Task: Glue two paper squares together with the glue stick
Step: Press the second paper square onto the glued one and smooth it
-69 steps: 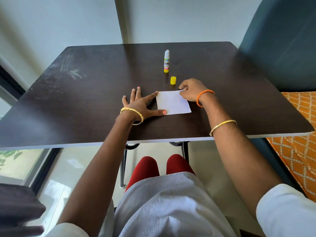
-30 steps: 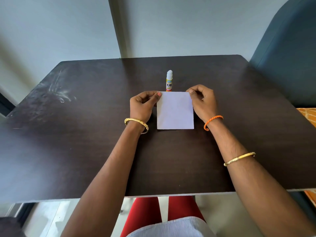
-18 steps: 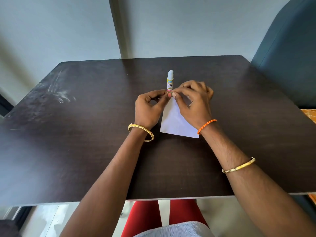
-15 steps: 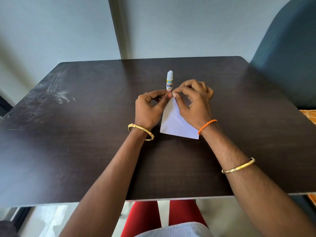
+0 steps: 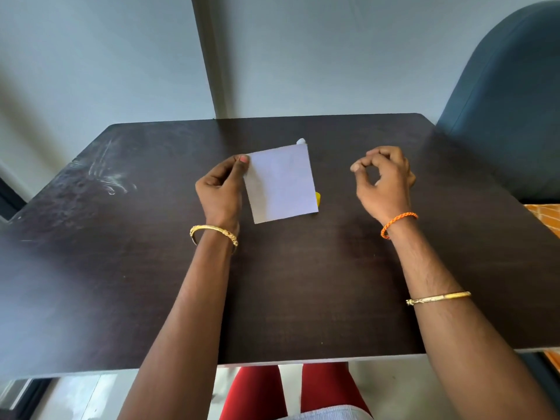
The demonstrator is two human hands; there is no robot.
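My left hand [image 5: 222, 189] pinches the upper left corner of a white paper square [image 5: 281, 183] and holds it tilted above the dark table [image 5: 303, 283]. I cannot tell whether it is one sheet or two stuck together. My right hand [image 5: 383, 180] hovers to the right of the paper, apart from it, with fingers curled and thumb touching a fingertip, holding nothing. Behind the paper only the white tip of the glue stick [image 5: 301, 141] shows. A sliver of its yellow cap [image 5: 317, 197] peeks out at the paper's right edge.
A blue-grey chair back [image 5: 509, 110] stands at the table's right side, with an orange patterned cushion [image 5: 545, 216] below it. A wall with a vertical frame [image 5: 209, 56] is behind the table. Whitish smears [image 5: 103, 174] mark the table's left part.
My right hand has let go of the paper and moved off to the right. My left hand alone now holds the paper, lifted so that it covers most of the glue stick.
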